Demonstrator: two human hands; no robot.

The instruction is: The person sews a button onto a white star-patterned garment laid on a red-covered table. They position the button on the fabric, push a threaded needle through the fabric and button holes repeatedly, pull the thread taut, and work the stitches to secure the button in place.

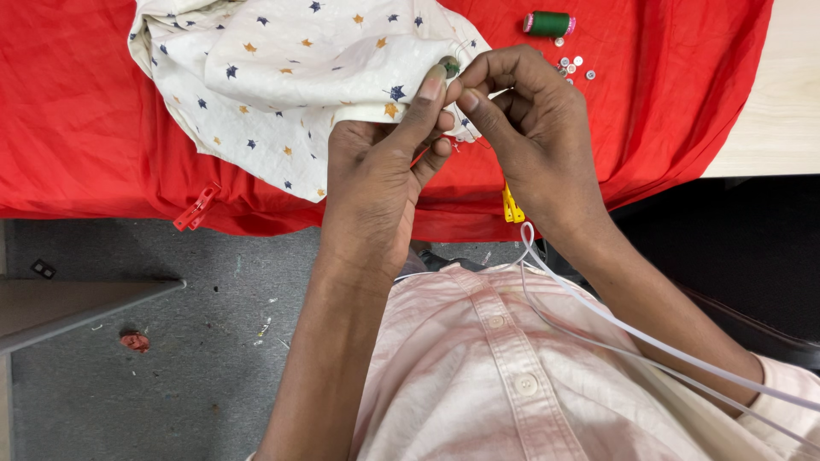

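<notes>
Both hands together at twelve o'clock: left hand pinches a dark green button onto the cream leaf-print cloth. Right hand nips thread beside it.

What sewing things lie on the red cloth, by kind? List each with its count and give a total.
Patterned white fabric, held by both hands: 1
Green thread spool: 1
Dark button pinched at the fabric edge: 1
Loose small buttons: about 6, too small to count surely
Red clip: 1
Yellow clip: 1
Total: about 11
</notes>
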